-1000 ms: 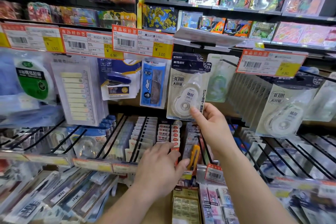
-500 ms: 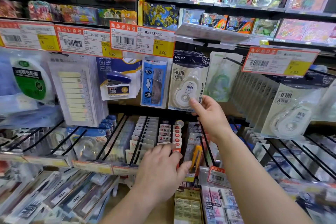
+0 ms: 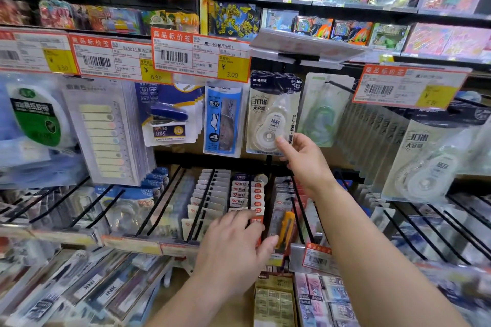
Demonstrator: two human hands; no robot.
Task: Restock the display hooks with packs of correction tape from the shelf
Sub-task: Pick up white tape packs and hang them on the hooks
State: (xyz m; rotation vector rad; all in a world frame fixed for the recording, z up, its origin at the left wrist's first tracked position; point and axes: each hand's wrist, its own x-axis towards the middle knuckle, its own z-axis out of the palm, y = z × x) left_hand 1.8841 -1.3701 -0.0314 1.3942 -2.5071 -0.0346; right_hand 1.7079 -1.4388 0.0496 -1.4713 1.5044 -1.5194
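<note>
A pack of correction tape [image 3: 271, 111], white with a dark blue header, hangs on a display hook in the middle of the rack, with more packs behind it. My right hand [image 3: 303, 159] pinches its lower right corner between thumb and fingers. My left hand [image 3: 236, 244] lies flat, fingers spread, over the small red-and-white packs [image 3: 245, 194] in the wire-divided shelf below. A long row of the same correction tape packs [image 3: 422, 159] hangs on a hook at the right.
Red-and-yellow price tags [image 3: 199, 57] jut out over the hooks. A ruler pack [image 3: 223, 119], stapler packs [image 3: 167, 119] and index tabs [image 3: 103, 135] hang to the left. An orange cutter [image 3: 285, 228] sits beside my left hand. Black wire dividers [image 3: 303, 210] cross the lower shelf.
My right hand has lifted and pushed the correction tape pack farther back toward the rack. My left hand has barely moved on the lower shelf.
</note>
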